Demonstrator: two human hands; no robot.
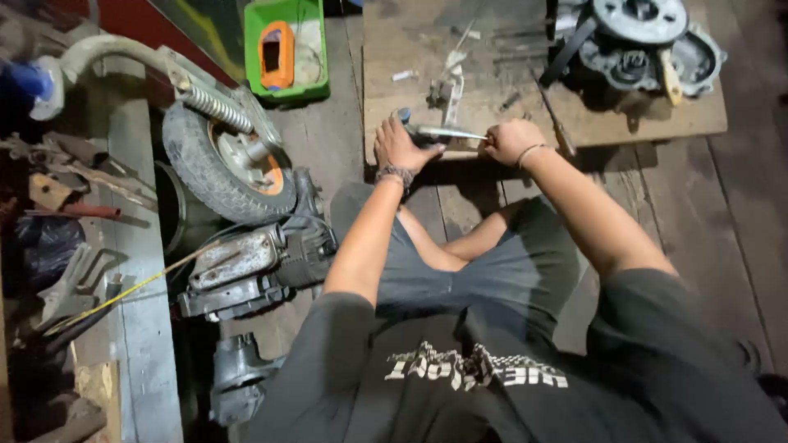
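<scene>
Left hand [400, 148]: fingers curled around the thicker, darker end of a slim metal tool [447, 132], palm down on the wooden board [410, 49], a beaded bracelet at the wrist.
Right hand [510, 139]: clenched into a loose fist at the thin end of the same tool, pinching its tip; a thin band circles the wrist.
Metal tool: lies nearly level between the two hands, close to the near edge of the board, held at both ends.
Wooden board: a flat, scuffed slab on the plank floor [706, 213], right in front of the seated person's crossed legs.
Small parts on the board: a pale metal bracket [452, 86] and a few loose bits lie just beyond the hands; what each one is cannot be told.
Engine part [648, 41]: a grey, round-cased assembly sits on the far right corner of the board, well apart from the hands.
Green tray [316, 78]: a square plastic bin on the floor to the left of the board; inside it stands an orange, box-shaped object [276, 54], beside some thin pale wire on the tray's bottom.
Wheel [223, 160]: a small tyre on a rusty rim lies left of the person, with a coil spring [215, 108] just above it.
Motor housing [238, 262]: a dirty metal casing rests below the wheel, close to the left knee.
Left shelf [135, 246]: a grey plank carrying scattered old hand tools.
</scene>
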